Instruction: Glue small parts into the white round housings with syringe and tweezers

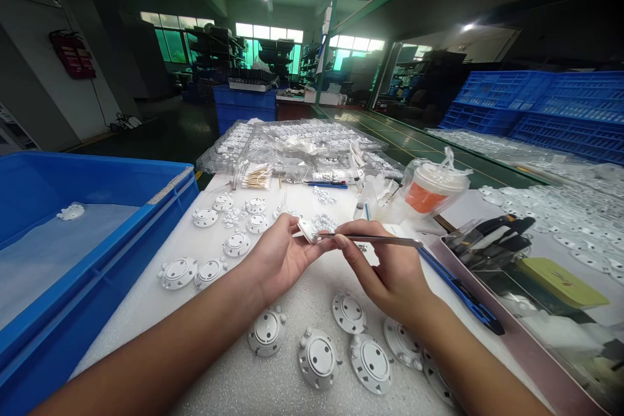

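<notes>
Over the middle of the white foam-topped table, my left hand [283, 260] is closed on a small white plastic part [307, 230], gripping it by its edge. My right hand [383, 266] pinches a pair of metal tweezers [375, 238], whose tips reach the face of that part. Whether the tips hold anything is too small to tell. Behind the hands lies a heap of tiny white pieces [324, 222]. Round white discs with dark dots, such as this disc [318, 360] and another disc [236, 244], lie in front of and to the left of my hands.
A blue bin [168, 198] stands at the left. Clear trays of white parts [292, 140] are stacked behind, near cotton swabs [257, 176] and a bagged cup [431, 188]. On the right are a blue cutter [461, 289] and a pink tray [511, 338] of tools.
</notes>
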A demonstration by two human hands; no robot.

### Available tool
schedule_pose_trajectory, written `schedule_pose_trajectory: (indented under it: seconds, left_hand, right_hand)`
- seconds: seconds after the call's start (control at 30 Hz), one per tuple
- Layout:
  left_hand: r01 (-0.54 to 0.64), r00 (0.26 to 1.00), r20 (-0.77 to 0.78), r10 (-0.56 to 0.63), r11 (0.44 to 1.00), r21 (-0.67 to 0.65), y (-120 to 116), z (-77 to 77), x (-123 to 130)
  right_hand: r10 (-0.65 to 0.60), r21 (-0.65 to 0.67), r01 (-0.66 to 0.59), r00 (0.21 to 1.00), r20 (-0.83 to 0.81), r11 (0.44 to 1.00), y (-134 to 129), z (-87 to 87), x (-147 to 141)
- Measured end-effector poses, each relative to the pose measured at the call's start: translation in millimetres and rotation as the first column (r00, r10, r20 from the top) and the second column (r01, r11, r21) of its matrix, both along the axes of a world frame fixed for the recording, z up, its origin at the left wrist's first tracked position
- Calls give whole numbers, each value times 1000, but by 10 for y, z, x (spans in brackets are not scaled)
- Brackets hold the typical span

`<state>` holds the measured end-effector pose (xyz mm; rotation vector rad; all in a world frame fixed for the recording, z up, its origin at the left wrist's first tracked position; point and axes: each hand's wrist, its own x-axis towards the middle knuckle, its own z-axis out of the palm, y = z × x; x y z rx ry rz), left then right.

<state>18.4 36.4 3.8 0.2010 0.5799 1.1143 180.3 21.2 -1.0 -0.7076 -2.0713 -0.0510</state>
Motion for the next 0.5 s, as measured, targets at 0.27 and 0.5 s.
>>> schedule_pose_trajectory:
  seconds: [0.27,0.5]
  left_hand:
    - [9,1000,6,-9,1000,11,1,13,2]
    - [14,1000,5,-14,1000,-4,1,-5,-16]
  right_hand:
    - [12,9,-12,1000,1,1000,7,-3,1]
    - [18,12,-18,1000,1,1000,8,-12,-2]
